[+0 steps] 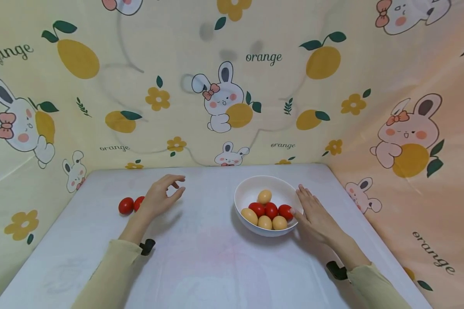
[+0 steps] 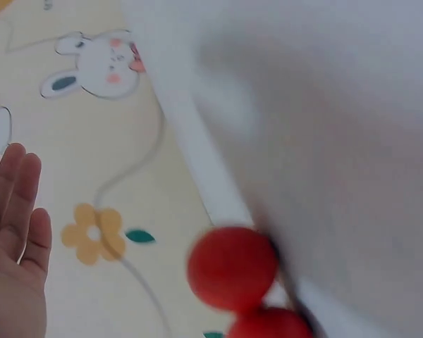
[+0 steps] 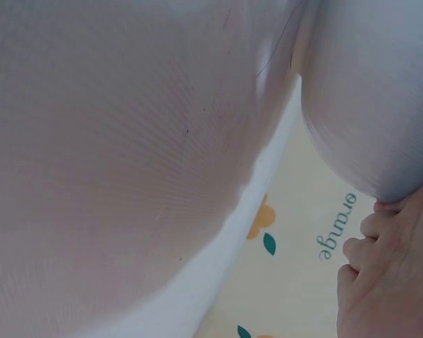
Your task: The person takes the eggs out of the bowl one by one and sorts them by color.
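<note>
1. Resting straight-fingered against the white bowl (image 1: 280,191), my right hand (image 1: 318,218) grips nothing.
2. My left hand (image 1: 160,196), loosely curved around nothing, partly hides one of two loose red ovals (image 1: 126,206).
3. Inside the bowl, three red pieces (image 1: 271,210) sit among four tan ovals (image 1: 264,222).
4. Patterned cloth (image 1: 170,64) hangs behind.

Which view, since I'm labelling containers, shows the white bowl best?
The head view: it shows the white bowl almost whole, from above. The right wrist view has only part of its outside, cut off by the frame; the left wrist view shows none.
</note>
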Demonstrator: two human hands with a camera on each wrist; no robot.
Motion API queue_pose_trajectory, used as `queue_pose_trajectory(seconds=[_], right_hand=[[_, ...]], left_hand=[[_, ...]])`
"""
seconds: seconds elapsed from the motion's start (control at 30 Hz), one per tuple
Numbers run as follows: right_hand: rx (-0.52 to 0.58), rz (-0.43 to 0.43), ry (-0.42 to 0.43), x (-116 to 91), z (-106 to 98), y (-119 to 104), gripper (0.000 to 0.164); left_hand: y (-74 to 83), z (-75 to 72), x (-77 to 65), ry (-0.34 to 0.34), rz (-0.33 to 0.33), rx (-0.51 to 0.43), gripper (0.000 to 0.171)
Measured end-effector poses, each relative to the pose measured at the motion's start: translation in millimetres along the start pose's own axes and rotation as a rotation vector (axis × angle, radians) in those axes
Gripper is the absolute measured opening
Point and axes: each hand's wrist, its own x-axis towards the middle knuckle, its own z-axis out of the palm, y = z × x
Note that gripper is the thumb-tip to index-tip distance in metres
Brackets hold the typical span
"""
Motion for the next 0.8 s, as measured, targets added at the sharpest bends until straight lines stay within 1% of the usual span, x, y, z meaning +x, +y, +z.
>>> queue_pose_trajectory(seconds=[0.23, 0.47, 0.57, 0.7, 0.8], right_hand=[[0.002, 0.002, -0.010, -0.7, -2.3, -0.6, 0.083], [-0.007, 0.008, -0.011, -1.3, -1.9, 0.1, 0.084], [-0.005, 0.004, -0.008, -1.2, -2.0, -0.2, 0.083], [-0.006, 0.003, -0.007, -0.5, -2.0, -0.9, 0.083], [-0.007, 0.007, -0.012, 0.0, -1.8, -0.9, 0.083]], left_hand=[[22.0, 25.2, 13.5, -0.003, 0.040, -0.055, 0.039], [47.5, 50.5, 31.3, 0.000, 0.114, -0.094, 0.037], [59.1, 60.7, 39.7, -0.010, 0.149, -0.111, 0.036], [74.8, 73.8, 50.1, -0.044, 0.196, -0.111, 0.035], [85.4, 83.7, 57.5, -0.091, 0.229, -0.096, 0.034]])
